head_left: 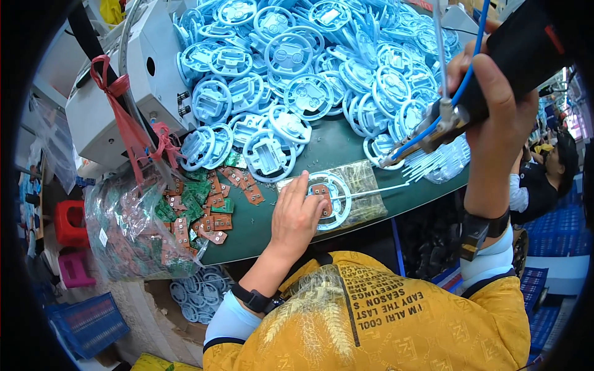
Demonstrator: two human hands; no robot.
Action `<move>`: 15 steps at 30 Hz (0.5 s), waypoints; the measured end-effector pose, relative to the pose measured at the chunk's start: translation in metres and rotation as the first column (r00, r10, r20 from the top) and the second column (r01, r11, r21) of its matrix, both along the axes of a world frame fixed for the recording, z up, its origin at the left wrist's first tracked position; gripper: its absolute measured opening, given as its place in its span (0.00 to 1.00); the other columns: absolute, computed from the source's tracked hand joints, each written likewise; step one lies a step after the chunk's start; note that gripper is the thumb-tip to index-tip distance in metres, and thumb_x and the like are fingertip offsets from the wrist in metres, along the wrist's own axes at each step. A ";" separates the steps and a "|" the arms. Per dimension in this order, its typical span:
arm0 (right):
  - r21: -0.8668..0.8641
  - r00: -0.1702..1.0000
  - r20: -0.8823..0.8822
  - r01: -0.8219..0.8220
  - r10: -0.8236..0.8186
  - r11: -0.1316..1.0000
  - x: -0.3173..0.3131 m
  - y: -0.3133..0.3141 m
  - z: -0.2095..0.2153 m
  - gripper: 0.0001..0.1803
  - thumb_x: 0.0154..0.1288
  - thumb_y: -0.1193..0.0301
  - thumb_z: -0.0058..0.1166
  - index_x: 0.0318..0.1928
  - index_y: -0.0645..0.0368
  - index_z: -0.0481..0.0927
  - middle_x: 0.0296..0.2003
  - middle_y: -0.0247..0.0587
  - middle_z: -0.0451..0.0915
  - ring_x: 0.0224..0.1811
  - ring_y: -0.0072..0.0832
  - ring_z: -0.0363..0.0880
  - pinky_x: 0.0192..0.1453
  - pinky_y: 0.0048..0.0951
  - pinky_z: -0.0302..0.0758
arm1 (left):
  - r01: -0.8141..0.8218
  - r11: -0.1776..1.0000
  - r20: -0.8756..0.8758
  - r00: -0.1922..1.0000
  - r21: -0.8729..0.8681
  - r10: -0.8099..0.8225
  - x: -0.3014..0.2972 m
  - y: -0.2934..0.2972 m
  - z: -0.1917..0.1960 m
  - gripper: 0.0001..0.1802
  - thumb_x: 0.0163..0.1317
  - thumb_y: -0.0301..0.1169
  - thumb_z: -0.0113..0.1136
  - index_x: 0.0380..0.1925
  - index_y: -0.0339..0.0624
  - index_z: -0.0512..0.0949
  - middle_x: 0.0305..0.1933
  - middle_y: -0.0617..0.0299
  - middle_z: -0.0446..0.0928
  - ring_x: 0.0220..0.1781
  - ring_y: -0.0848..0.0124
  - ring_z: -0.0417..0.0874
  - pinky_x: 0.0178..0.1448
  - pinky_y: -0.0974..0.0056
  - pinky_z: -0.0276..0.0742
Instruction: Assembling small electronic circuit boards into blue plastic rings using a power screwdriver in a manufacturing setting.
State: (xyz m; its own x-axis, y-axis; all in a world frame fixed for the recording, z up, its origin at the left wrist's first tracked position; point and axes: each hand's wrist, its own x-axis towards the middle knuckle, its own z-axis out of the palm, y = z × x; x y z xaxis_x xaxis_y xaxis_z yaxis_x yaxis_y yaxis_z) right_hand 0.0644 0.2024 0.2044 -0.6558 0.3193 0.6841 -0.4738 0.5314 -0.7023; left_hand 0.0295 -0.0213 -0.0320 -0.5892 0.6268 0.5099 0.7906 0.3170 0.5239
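Note:
My left hand (293,216) holds a light-blue plastic toy steering wheel (344,217) by its left side, against the bench. A small brown circuit board (321,193) sits in the middle of the wheel, partly under my fingers. A thin pale rod (378,189) reaches right from the wheel. The wheel lies on a clear-taped, patterned pad (370,213). Raised at the upper right, my right hand (504,99) is wrapped round a black power screwdriver (526,52). Its metal nose, with a blue hose (473,62), points down left, apart from the wheel.
Many similar wheels (291,55) are heaped at the back of the green bench (337,145). Loose circuit boards (207,204) spill from a clear bag (133,229) at left. A grey machine (133,80) stands behind them. White rods (436,162) lie at right. Another person (544,176) is at far right.

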 end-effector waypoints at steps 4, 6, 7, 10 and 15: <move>-0.149 0.992 0.029 -0.115 0.121 0.982 0.001 0.010 0.012 0.23 0.67 0.67 0.53 0.59 0.66 0.69 0.32 0.40 0.74 0.28 0.27 0.77 0.37 0.30 0.76 | -0.007 1.000 0.023 1.000 0.011 0.007 0.001 -0.001 -0.001 0.07 0.57 0.27 0.68 0.33 0.37 0.81 0.62 0.38 0.73 0.59 0.44 0.77 0.61 0.49 0.73; -0.213 0.976 0.029 -0.206 0.217 0.955 -0.002 0.003 0.002 0.24 0.67 0.68 0.53 0.59 0.66 0.67 0.32 0.39 0.73 0.28 0.27 0.76 0.36 0.30 0.76 | -0.007 1.000 0.022 1.000 0.020 0.006 0.000 0.000 -0.002 0.07 0.57 0.27 0.68 0.33 0.37 0.81 0.62 0.38 0.73 0.59 0.44 0.77 0.61 0.49 0.73; -0.273 0.950 0.021 -0.295 0.313 0.915 -0.003 -0.003 -0.004 0.25 0.67 0.68 0.52 0.60 0.66 0.65 0.33 0.39 0.72 0.27 0.27 0.76 0.36 0.31 0.76 | -0.008 0.999 0.021 1.000 0.032 0.007 0.000 0.001 -0.002 0.07 0.57 0.27 0.68 0.32 0.37 0.80 0.62 0.38 0.73 0.59 0.44 0.77 0.61 0.49 0.73; -0.276 0.918 0.015 -0.378 0.397 0.884 -0.006 -0.021 -0.015 0.26 0.66 0.71 0.52 0.61 0.67 0.63 0.32 0.43 0.71 0.25 0.29 0.76 0.31 0.30 0.76 | 0.000 0.999 0.033 0.999 0.042 -0.001 0.000 0.001 -0.004 0.09 0.53 0.25 0.69 0.34 0.36 0.80 0.63 0.38 0.72 0.59 0.44 0.77 0.62 0.49 0.73; -0.271 0.919 -0.014 -0.383 0.395 0.883 -0.015 -0.037 -0.032 0.26 0.63 0.74 0.53 0.61 0.67 0.65 0.29 0.43 0.74 0.25 0.31 0.78 0.30 0.31 0.77 | 0.005 1.000 0.012 1.000 0.005 -0.005 0.000 -0.001 0.002 0.08 0.56 0.28 0.69 0.32 0.36 0.80 0.61 0.36 0.72 0.58 0.45 0.77 0.61 0.49 0.73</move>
State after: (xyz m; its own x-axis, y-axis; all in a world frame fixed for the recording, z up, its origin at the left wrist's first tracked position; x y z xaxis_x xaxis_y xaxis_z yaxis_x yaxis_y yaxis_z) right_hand 0.0490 0.1655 0.1721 -0.7897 0.1969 0.5810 -0.5725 0.1038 -0.8133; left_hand 0.0295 -0.0219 -0.0301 -0.5921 0.6268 0.5065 0.7859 0.3104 0.5348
